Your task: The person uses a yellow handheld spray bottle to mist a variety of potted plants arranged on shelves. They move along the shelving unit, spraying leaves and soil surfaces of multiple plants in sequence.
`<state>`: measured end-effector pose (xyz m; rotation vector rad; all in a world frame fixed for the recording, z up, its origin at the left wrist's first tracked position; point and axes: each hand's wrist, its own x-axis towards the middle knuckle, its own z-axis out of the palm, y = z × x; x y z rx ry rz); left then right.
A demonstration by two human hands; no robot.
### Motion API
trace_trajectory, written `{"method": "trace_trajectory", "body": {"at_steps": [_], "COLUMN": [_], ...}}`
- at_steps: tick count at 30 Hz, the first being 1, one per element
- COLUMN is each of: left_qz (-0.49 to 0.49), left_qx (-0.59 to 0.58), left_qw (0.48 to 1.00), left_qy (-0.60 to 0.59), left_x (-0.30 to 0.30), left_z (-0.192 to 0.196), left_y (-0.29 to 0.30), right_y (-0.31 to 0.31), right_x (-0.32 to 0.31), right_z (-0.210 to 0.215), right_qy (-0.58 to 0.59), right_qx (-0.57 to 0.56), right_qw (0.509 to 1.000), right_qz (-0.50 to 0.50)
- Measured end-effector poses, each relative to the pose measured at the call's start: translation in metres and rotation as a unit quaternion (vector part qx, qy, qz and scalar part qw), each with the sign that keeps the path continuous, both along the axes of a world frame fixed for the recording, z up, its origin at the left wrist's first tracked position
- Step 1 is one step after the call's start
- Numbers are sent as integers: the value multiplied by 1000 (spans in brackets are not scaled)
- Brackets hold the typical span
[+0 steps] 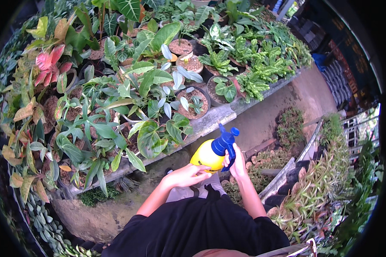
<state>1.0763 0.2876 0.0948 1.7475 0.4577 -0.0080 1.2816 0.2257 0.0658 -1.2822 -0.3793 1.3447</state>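
A pump spray bottle (206, 154) with a yellow body and blue head is held in front of my waist, tilted with its nozzle up and away from me. My right hand (237, 163) wraps round the blue handle. Against the lower side of the yellow body rests my left hand (188, 174), its fingers along the surface; the bottle hides part of them. Just beyond the nozzle is the edge of a plant bench (216, 119). Close to that edge stand a dark pot with a small seedling (195, 103) and a pot with a broad-leaved plant (222, 90).
Many potted foliage plants crowd the bench, among them a red-leaved plant (50, 65) at the left and bright green ferny plants (259, 70) at the right. A lower row of small plants (315, 180) runs along my right. A concrete path (283, 96) lies between.
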Motion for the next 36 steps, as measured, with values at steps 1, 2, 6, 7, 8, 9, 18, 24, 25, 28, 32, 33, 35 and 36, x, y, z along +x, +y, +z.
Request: {"method": "trace_trajectory", "body": {"at_steps": [1, 2, 6, 7, 8, 9, 18, 24, 25, 28, 32, 33, 35, 36], "left_qz": [53, 112, 267, 290, 311, 337, 435, 495, 498, 513, 557, 559, 563, 568], "left_qx": [-2, 21, 62, 53, 44, 19, -25, -40, -37, -16, -4, -5, -10, -6], "left_qw": [997, 992, 961, 955, 949, 941, 900, 868, 867, 858, 830, 829, 825, 822], "left_qy": [-48, -62, -13, -8, -1, -15, -1, -2, -2, 20, 18, 33, 44, 42], "left_x": [-2, -1, 17, 23, 30, 36, 109, 152, 157, 167, 173, 174, 178, 177], "left_z": [-12, -22, -23, -31, -38, -45, -69, -76, -77, -71, -71, -68, -65, -65], "left_y": [2, 3, 1, -2, -4, -9, -59, -88, -92, -101, -113, -115, -121, -122], "right_y": [1, 1, 20, 29, 39, 45, 61, 72, 71, 82, 86, 84, 84, 84], "right_x": [13, 23, 63, 77, 90, 106, 187, 219, 217, 217, 216, 214, 212, 210], "right_z": [-1, -4, -16, -18, -21, -25, -29, -22, -20, -20, -30, -31, -34, -35], "right_qy": [3, 7, -95, -97, -97, -78, -188, -174, -189, -184, -137, -137, -121, -129], "right_qx": [-3, -7, 14, 5, -3, 1, 15, 35, 47, 51, 67, 68, 64, 72], "right_qw": [1000, 999, 976, 978, 980, 983, 935, 911, 895, 896, 899, 900, 910, 902], "right_qz": [19, 39, 196, 185, 172, 166, 299, 371, 401, 402, 409, 408, 392, 406]}}
